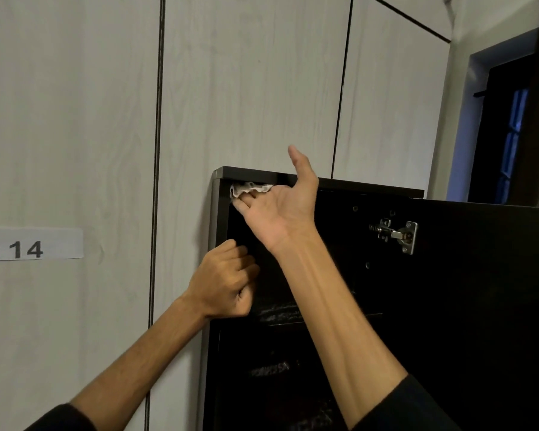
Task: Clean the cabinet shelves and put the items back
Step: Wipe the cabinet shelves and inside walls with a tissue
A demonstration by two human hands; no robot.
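Note:
A tall black cabinet stands open against a pale wood-grain wall, its inside very dark. My right hand reaches up into the top left corner, palm toward me and thumb raised, and its fingers press a crumpled pale cloth against the underside of the cabinet's top panel. Lower down, my left hand grips the cabinet's left front edge with curled fingers. A shelf edge shows faintly below that hand. What lies on the lower shelves is too dark to make out.
The cabinet's open door hangs to the right with a metal hinge near its top. A paper label reading "S 14" is stuck on the wall at left. A dark doorway lies at the far right.

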